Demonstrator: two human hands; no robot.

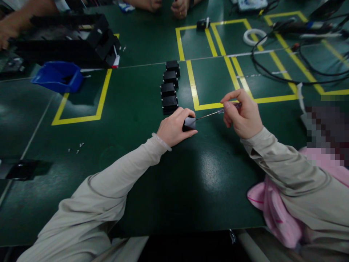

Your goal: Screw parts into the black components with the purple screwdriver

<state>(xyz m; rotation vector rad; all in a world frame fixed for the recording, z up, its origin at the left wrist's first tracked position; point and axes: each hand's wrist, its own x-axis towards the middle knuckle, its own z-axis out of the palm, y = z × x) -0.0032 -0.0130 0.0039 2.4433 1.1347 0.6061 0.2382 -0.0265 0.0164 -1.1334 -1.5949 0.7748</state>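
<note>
Screwdriving seems underway, the left grip (pixel 174 126) clamped around a black block (pixel 190 124), the right grip (pixel 244 115) pinching a screwdriver (pixel 220 111) (steady alignment seems needed next).

- A workshop, by its look an assembly station on a wide green desk (pixel 152 203).
- Yellow tape (pixel 272 98) marks off rectangles on its surface.
- Matching black blocks (pixel 169 103) stand in a row; loose screws (pixel 81 145) lie off to the left, a blue bin (pixel 51 82) farther back.
- The right fingers (pixel 231 95) hold a slim screwdriver (pixel 221 110).
- Black cables (pixel 305 84) trail across the right side.
- Other people's hands (pixel 179 8) show at the far edge.
</note>
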